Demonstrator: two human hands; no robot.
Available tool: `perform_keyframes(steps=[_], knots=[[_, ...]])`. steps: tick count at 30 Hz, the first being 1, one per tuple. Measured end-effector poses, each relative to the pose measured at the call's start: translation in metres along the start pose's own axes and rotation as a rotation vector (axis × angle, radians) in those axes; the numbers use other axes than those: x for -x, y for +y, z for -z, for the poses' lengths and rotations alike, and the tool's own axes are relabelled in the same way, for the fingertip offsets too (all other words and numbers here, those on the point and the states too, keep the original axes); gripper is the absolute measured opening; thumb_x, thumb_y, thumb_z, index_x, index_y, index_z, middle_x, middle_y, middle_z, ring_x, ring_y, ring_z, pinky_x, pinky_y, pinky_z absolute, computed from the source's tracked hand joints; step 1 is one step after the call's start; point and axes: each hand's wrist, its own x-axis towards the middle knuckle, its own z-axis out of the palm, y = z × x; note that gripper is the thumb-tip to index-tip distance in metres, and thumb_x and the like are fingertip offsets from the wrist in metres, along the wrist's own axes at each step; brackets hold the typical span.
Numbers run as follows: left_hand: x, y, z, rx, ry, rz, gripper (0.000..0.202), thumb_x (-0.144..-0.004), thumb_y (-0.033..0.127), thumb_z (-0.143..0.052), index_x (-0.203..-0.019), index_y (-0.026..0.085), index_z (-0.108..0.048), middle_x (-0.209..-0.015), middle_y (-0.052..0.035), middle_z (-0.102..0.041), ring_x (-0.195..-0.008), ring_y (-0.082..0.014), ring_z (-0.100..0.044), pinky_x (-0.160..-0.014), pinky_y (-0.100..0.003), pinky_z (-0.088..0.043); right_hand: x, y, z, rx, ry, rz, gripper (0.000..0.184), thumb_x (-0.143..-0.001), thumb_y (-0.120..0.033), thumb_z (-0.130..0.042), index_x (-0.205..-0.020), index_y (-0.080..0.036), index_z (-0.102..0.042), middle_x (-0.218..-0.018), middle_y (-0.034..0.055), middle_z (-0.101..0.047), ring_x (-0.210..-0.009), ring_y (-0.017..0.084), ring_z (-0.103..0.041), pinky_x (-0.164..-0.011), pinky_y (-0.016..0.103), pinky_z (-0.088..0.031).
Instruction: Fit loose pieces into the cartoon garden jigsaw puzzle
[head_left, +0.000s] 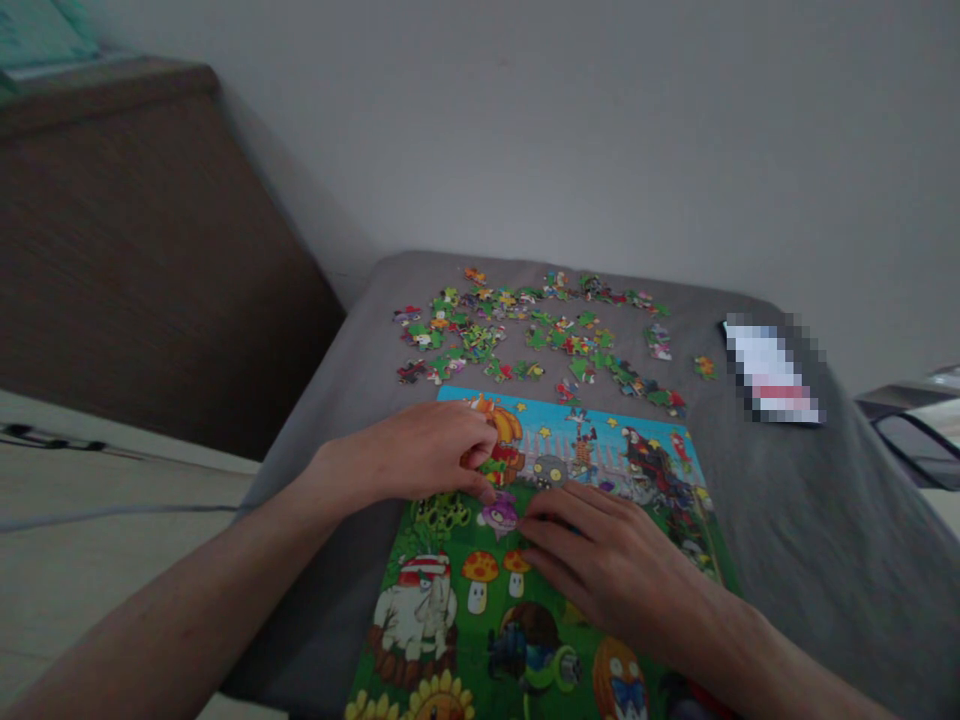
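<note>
A colourful jigsaw puzzle picture (480, 635) of cartoon plants and zombies lies on the grey cloth in front of me. Over its upper left part is my left hand (420, 450), fingers curled and thumb bent in beside a purple figure (499, 515). Whatever those fingers pinch is too small or hidden to make out. My right hand (607, 550) rests on the middle of the picture, palm down, fingers stretched toward the purple figure, with no object visible in it. The fingertips of both hands are close together, and my right hand covers part of the picture.
Many loose puzzle pieces (480, 340) are spread beyond the picture's far edge. A phone-like object (776, 370), pixelated, lies on the cloth at the right, near a dark-framed object (919, 450). A brown cabinet (150, 220) stands left, above a cable (150, 515).
</note>
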Motion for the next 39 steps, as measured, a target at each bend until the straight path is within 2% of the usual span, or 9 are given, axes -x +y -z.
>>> perform_keyframes(steps=[8,12,15,24,34,39], knots=[[0.0019,0.0049,0.0045,-0.016,-0.012,0.001,0.04,-0.083,0.037,-0.078,-0.069,0.019,-0.046,-0.072,0.0035,-0.052,-0.07,-0.0142,-0.046,-0.059,-0.031,-0.025,-0.0032,-0.0011,0.0005,0.005,0.03,-0.003,0.012,-0.096,-0.024,-0.061,-0.103,-0.017,-0.07,-0.097,0.0055,-0.071,-0.087,0.022,-0.067,-0.073,0.038,-0.06],[0.0026,0.0076,0.007,-0.013,-0.02,-0.003,0.038,-0.084,0.035,-0.077,-0.068,0.019,-0.046,-0.073,0.0035,-0.052,-0.071,-0.0144,-0.045,-0.06,-0.031,-0.025,-0.0013,-0.0004,0.0028,-0.003,0.063,0.005,0.017,-0.098,-0.028,-0.059,-0.108,-0.018,-0.069,-0.099,0.0056,-0.07,-0.09,0.021,-0.067,-0.076,0.036,-0.058],[0.003,0.0076,0.007,-0.004,-0.007,-0.006,0.037,-0.088,0.038,-0.072,-0.069,0.019,-0.048,-0.072,0.0031,-0.052,-0.07,-0.0145,-0.045,-0.06,-0.031,-0.025,-0.0001,0.0002,0.0013,0.009,0.04,-0.006,0.016,-0.098,-0.029,-0.06,-0.108,-0.019,-0.069,-0.1,0.005,-0.07,-0.092,0.021,-0.066,-0.078,0.036,-0.057],[0.0021,0.0047,0.0047,0.01,-0.002,-0.017,0.039,-0.088,0.045,-0.07,-0.069,0.019,-0.048,-0.073,0.0028,-0.052,-0.07,-0.0144,-0.045,-0.061,-0.031,-0.026,-0.0047,-0.0036,-0.0026,0.026,0.03,0.012,0.01,-0.095,-0.022,-0.062,-0.097,-0.019,-0.072,-0.091,0.0032,-0.07,-0.083,0.019,-0.065,-0.075,0.035,-0.057],[0.0021,0.0042,0.0043,0.002,-0.01,-0.008,0.039,-0.089,0.046,-0.07,-0.069,0.019,-0.049,-0.072,0.0029,-0.052,-0.069,-0.0145,-0.045,-0.06,-0.031,-0.026,-0.0048,-0.0017,-0.0015,0.029,0.018,0.038,0.011,-0.094,-0.021,-0.064,-0.1,-0.018,-0.072,-0.094,0.0046,-0.071,-0.085,0.019,-0.066,-0.077,0.034,-0.058],[0.0021,0.0063,0.0053,-0.007,-0.022,0.009,0.037,-0.088,0.04,-0.072,-0.069,0.019,-0.048,-0.073,0.0033,-0.052,-0.07,-0.0142,-0.045,-0.059,-0.031,-0.025,-0.0058,-0.0027,0.0002,0.026,0.016,0.04,0.01,-0.094,-0.019,-0.065,-0.1,-0.018,-0.073,-0.094,0.0044,-0.071,-0.084,0.02,-0.066,-0.076,0.035,-0.059]])
